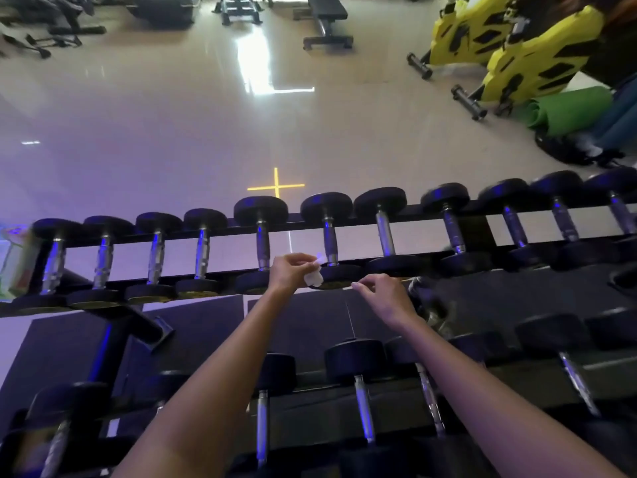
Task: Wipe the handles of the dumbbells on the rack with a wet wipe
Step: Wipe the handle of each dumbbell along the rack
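A black rack (355,220) carries a top row of several black dumbbells with chrome handles. My left hand (291,272) pinches a crumpled white wet wipe (314,276) just left of the near head of one middle dumbbell, whose chrome handle (330,241) stands above the wipe. My right hand (384,296) hovers to the right of that head, fingers loosely curled and holding nothing. A lower row of dumbbells (356,367) lies under my forearms.
Beyond the rack spreads a glossy tiled floor (172,125) with a yellow cross mark (275,185). Yellow exercise bikes (510,53) and a rolled green mat (568,110) stand at the far right, a black bench (325,15) at the back. A colourful pack (15,260) sits at the rack's left end.
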